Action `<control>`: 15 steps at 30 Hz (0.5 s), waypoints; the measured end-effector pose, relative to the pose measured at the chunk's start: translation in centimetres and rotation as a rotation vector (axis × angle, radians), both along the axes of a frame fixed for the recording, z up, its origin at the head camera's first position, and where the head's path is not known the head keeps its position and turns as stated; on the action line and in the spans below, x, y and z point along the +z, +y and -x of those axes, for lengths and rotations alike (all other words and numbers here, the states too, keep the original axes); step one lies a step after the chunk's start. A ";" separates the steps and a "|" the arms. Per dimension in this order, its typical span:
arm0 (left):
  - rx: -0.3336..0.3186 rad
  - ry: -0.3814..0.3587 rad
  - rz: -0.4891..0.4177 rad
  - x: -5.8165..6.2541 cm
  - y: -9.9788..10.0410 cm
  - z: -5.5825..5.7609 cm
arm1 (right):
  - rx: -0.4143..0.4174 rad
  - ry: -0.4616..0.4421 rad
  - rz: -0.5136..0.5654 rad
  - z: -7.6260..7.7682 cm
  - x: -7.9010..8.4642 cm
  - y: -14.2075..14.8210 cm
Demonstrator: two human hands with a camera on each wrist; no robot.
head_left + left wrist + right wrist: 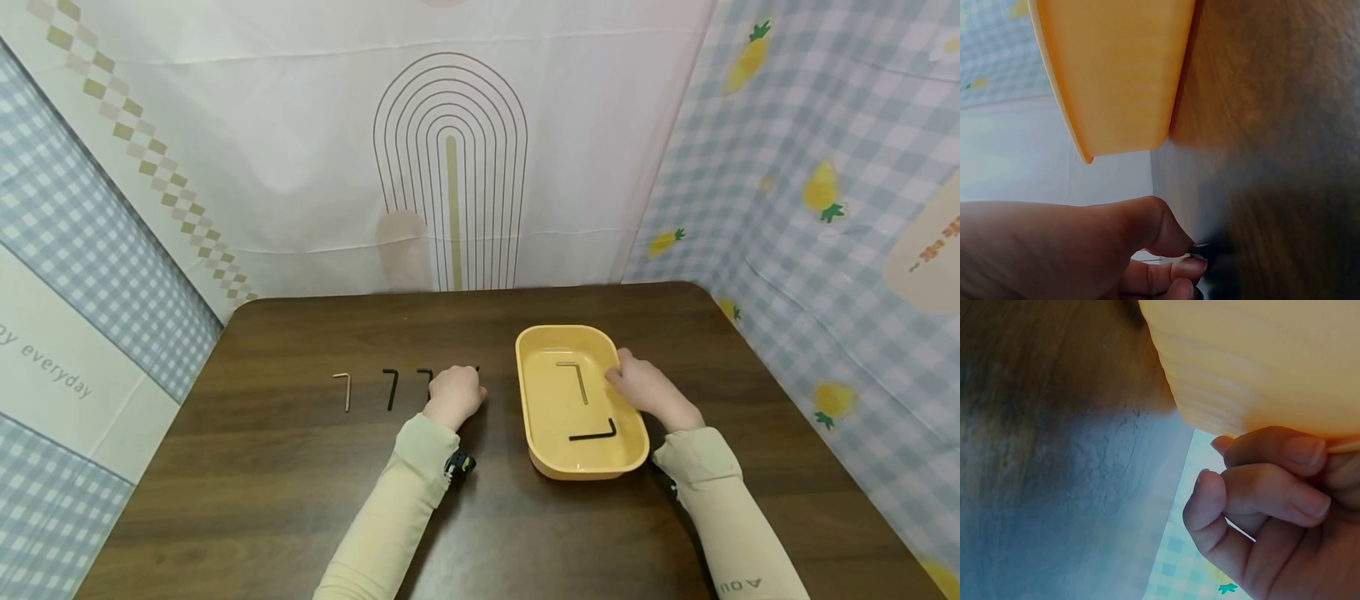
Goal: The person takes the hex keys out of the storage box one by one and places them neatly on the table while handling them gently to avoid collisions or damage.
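Note:
My left hand (pixel 456 393) is over the table, left of a yellow plastic bin (pixel 528 417). Thumb and forefinger pinch a black hex key (pixel 1197 250), most of it hidden by the hand. At the bin's right side my right hand (pixel 651 387) grips the rim, its fingers curled against the outer wall (pixel 1241 387). Inside the bin lie a brass-coloured hex key (pixel 581 385) and a black hex key (pixel 596 436). To the left, a brass-coloured hex key (pixel 347 393), a black one (pixel 392 392) and another black one (pixel 426 371), partly covered by my left hand, form a row.
A dark wooden table (pixel 247 483) carries everything. Behind it hangs a white printed cloth (pixel 300 167), with blue checked cloth (pixel 787 275) at the right side. Dark wrist straps (pixel 459 467) sit over the light sleeves.

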State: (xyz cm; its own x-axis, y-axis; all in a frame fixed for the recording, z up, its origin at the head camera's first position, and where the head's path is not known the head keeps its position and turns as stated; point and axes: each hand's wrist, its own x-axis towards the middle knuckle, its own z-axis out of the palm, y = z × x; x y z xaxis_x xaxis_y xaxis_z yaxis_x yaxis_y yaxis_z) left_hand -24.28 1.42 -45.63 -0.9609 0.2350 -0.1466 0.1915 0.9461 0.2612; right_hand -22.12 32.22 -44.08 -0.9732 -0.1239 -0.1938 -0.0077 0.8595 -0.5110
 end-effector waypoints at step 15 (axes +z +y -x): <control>-0.017 0.070 0.157 -0.3 0.4 -0.1 | 0.002 0.001 -0.003 0.0 0.0 0.0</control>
State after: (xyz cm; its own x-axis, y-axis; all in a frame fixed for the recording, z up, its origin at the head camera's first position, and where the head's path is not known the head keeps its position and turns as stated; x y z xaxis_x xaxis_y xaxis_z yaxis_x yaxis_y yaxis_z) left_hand -24.18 1.86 -45.96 -0.9660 0.2311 -0.1157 0.2208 0.9706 0.0955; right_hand -22.16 32.17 -44.06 -0.9732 -0.1257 -0.1927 -0.0105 0.8609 -0.5087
